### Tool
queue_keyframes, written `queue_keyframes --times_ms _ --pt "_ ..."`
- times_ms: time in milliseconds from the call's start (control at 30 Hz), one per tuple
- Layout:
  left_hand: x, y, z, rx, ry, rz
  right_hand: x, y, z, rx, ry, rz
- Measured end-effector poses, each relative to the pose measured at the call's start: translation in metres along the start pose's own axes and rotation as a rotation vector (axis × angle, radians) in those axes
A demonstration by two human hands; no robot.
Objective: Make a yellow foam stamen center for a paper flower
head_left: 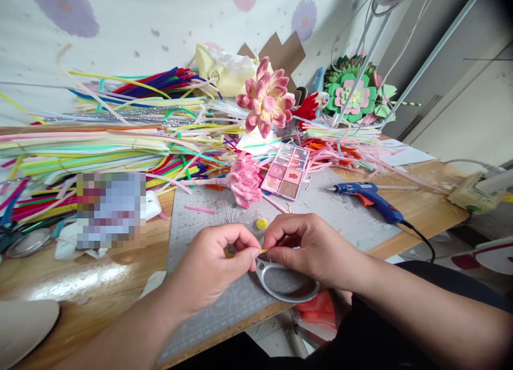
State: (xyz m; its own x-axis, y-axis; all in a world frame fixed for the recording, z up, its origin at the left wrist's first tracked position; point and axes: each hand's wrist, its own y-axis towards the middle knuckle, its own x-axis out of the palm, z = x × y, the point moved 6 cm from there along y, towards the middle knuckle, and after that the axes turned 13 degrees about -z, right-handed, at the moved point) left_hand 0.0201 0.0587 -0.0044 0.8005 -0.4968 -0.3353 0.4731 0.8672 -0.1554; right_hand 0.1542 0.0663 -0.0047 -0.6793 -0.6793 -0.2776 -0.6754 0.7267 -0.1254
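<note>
Between my fingertips, just above the cutting mat (228,303), is a short yellow strip (263,251), likely a piece of pipe cleaner. My left hand (220,266) pinches one end of it, and my right hand (306,247) pinches the other. Beneath my hands lies a pair of scissors (262,282) with grey handles; the blades are hidden. A small round yellow coil (262,223) rests on the mat just beyond my fingers. Farther back, a pink fuzzy flower (245,179) lies on its side, touching or close to a makeup palette (285,172).
A blue glue gun (366,196) lies at the right, its cord running off the table edge. Bundles of coloured pipe cleaners (100,140) fill the back left. A larger pink flower (267,100) stands behind. A power strip (473,191) sits at the far right.
</note>
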Motion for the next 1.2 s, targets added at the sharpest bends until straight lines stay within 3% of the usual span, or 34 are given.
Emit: queue_keyframes --times_ms 233,567,800,1000,1100,1200 --pt "-0.002 -0.001 -0.001 0.01 0.025 0.003 0.001 0.003 0.005 0.053 0.145 0.026" --pt "0.0 -0.003 -0.002 0.029 0.037 -0.03 0.007 0.005 0.008 0.097 0.311 -0.046" --pt "0.004 -0.004 -0.001 0.045 -0.01 -0.087 0.011 0.008 0.01 0.084 0.317 -0.099" --pt "0.003 -0.003 0.001 0.066 -0.009 -0.15 0.009 0.007 0.007 0.072 0.303 -0.068" --pt "0.001 -0.005 0.002 0.094 0.029 -0.15 0.004 0.004 0.002 0.065 0.185 -0.008" --pt "0.001 -0.006 0.003 0.106 0.096 -0.116 -0.004 0.0 -0.008 -0.014 -0.135 0.122"
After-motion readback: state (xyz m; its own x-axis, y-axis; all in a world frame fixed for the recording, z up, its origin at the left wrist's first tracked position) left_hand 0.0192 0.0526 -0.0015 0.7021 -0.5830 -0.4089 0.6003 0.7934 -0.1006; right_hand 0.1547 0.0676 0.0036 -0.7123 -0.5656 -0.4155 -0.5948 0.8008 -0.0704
